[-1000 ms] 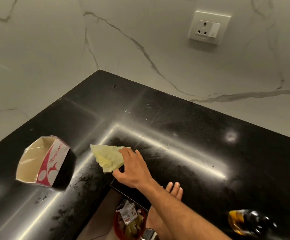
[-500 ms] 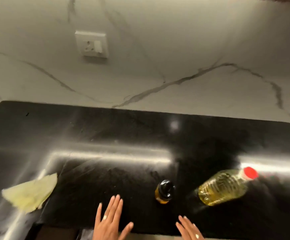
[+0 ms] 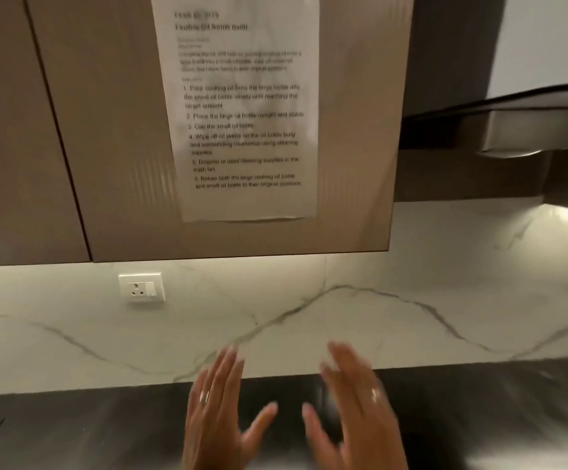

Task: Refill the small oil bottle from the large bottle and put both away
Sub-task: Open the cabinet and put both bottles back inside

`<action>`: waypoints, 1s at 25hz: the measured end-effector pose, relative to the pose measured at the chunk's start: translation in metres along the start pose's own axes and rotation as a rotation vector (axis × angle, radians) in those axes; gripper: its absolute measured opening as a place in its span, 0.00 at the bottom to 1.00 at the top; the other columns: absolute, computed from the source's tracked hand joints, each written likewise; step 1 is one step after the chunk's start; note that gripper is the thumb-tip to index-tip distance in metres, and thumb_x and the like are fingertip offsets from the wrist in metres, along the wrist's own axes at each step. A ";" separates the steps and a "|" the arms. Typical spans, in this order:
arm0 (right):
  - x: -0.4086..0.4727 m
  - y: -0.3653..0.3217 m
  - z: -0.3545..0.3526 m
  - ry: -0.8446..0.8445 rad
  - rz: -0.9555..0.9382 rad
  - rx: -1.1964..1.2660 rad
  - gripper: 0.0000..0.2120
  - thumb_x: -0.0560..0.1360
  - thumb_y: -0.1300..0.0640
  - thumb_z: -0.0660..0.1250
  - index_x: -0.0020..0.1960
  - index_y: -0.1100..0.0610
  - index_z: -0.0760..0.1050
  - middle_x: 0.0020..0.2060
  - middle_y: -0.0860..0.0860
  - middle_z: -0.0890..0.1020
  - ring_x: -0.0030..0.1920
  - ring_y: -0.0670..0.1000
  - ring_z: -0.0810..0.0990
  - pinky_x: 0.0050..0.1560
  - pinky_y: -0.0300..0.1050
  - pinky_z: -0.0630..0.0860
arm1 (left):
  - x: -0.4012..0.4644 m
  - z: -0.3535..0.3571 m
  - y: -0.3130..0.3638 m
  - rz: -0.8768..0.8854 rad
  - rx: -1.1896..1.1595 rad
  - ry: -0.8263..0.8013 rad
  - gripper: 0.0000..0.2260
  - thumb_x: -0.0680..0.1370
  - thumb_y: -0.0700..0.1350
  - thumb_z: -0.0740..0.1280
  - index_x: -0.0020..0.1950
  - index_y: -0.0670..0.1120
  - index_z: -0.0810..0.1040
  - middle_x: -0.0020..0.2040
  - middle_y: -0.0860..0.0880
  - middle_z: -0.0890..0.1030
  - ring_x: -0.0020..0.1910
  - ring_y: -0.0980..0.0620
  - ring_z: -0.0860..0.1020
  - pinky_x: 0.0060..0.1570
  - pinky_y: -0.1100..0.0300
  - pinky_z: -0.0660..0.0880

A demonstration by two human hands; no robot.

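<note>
Since half a second ago the view has been swung upward, so that both bottles and the yellow cloth, then seen on the dark surface (image 3: pixel 72 432), have been carried out of the frame. Where the small and the large bottle stand at this moment cannot be told from the present view.

Both hands are raised at the lower centre of the frame, blurred by motion. The left hand (image 3: pixel 220 407) is held flat with fingers straight and slightly spread, and nothing is held in it. The right hand (image 3: pixel 354 407) is likewise spread, with nothing gripped. A ring is seen on a finger of each.

At upper centre a printed sheet (image 3: pixel 245 106) is fixed to a cabinet door (image 3: pixel 113 130); numbered steps are listed on it, ending with the return of both bottles to their original positions. A wall socket (image 3: pixel 142 287) is set into the marble backsplash (image 3: pixel 445 293) at centre left.

Progress is judged as late: with neither hand gripping anything, no pouring is under way. Whether the small bottle has been filled and capped cannot be confirmed. The putting away of both bottles is judged still to remain.
</note>
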State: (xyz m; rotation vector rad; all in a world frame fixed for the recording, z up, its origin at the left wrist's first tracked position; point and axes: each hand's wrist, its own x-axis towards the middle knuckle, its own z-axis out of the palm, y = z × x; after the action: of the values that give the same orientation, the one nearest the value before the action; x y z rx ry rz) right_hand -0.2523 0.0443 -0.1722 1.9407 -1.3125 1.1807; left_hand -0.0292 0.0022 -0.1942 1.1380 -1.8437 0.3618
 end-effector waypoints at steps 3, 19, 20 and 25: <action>0.095 0.029 -0.024 0.115 0.107 -0.009 0.39 0.79 0.41 0.67 0.84 0.53 0.58 0.85 0.56 0.60 0.85 0.59 0.57 0.79 0.67 0.67 | 0.104 -0.005 0.012 0.068 0.106 0.007 0.44 0.76 0.67 0.64 0.83 0.43 0.57 0.84 0.42 0.59 0.83 0.41 0.57 0.79 0.35 0.54; 0.198 0.047 -0.059 0.251 0.995 0.789 0.30 0.78 0.56 0.76 0.76 0.57 0.68 0.66 0.53 0.79 0.59 0.55 0.79 0.64 0.51 0.77 | 0.237 -0.036 -0.006 0.305 0.614 0.097 0.37 0.73 0.31 0.58 0.83 0.34 0.53 0.82 0.32 0.55 0.82 0.31 0.55 0.79 0.36 0.55; 0.197 0.043 -0.065 0.244 0.996 0.796 0.30 0.78 0.57 0.75 0.76 0.57 0.67 0.66 0.53 0.79 0.59 0.55 0.78 0.63 0.49 0.77 | 0.235 -0.035 -0.004 0.303 0.613 0.084 0.35 0.74 0.32 0.54 0.83 0.34 0.52 0.82 0.31 0.54 0.82 0.30 0.54 0.79 0.34 0.56; 0.164 0.025 -0.106 0.262 0.917 0.830 0.25 0.82 0.55 0.71 0.77 0.55 0.68 0.67 0.52 0.79 0.64 0.55 0.79 0.63 0.48 0.76 | 0.219 -0.047 0.006 0.298 0.546 0.133 0.36 0.74 0.29 0.54 0.82 0.32 0.48 0.82 0.29 0.51 0.82 0.29 0.51 0.78 0.33 0.56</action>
State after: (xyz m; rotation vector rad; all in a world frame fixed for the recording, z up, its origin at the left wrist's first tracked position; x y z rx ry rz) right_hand -0.2897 0.0406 0.0207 1.5012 -1.7931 2.6573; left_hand -0.0435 -0.0859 0.0112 1.1507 -1.8475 1.1397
